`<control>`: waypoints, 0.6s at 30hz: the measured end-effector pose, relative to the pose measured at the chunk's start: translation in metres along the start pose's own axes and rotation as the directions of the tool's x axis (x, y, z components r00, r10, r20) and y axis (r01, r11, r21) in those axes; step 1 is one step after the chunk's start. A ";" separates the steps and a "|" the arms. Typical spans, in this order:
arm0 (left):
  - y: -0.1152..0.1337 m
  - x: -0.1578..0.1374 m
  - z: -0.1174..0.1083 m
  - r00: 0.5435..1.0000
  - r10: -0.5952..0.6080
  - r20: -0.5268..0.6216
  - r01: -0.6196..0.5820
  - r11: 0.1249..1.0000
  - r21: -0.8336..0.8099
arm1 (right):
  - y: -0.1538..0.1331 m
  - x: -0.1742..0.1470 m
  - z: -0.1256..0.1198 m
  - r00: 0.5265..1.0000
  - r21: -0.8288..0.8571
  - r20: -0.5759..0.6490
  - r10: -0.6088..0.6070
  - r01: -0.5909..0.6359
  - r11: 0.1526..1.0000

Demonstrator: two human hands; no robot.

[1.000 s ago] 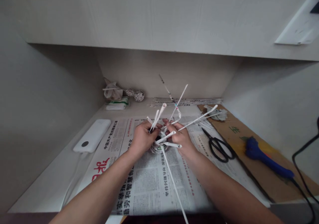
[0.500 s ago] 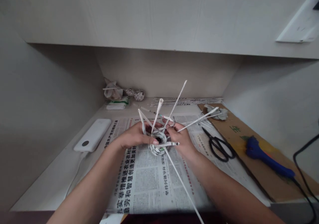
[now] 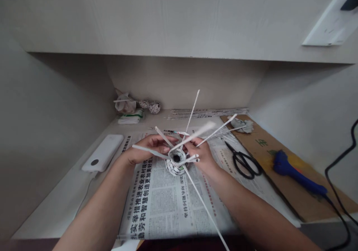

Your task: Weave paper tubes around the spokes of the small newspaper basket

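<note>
Right hand (image 3: 200, 152) pinches the woven piece (image 3: 172, 169), I can't tell whether the left hand (image 3: 151, 145) grips, and hard tugging could kink the near stick (image 3: 205, 206).

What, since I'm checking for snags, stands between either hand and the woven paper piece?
No separate object visibly does: the left hand and right hand are both close by the woven paper piece. Only paper strips jutting from it cross in front of the left hand.
</note>
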State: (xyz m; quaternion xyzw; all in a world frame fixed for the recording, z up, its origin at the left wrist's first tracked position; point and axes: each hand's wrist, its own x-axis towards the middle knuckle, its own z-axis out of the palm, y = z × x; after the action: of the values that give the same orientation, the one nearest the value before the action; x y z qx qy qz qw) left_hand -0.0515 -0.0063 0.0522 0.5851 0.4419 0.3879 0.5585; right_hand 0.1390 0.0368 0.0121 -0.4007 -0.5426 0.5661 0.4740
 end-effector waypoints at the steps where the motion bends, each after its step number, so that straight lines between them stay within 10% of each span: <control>1: 0.000 0.001 0.001 1.000 0.000 -0.019 0.000 1.000 -0.007 | 0.000 0.000 0.000 1.000 -0.020 0.003 -0.010 0.010 1.000; 18: -0.026 0.018 0.020 0.965 0.087 -0.248 -0.062 0.993 0.104 | -0.004 -0.006 0.002 0.986 -0.158 0.087 -0.144 0.156 0.975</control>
State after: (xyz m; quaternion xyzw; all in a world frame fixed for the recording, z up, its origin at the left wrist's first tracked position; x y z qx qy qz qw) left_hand -0.0293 0.0046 0.0240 0.5733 0.5050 0.4582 0.4543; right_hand 0.1388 0.0298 0.0164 -0.3748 -0.6335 0.4965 0.4601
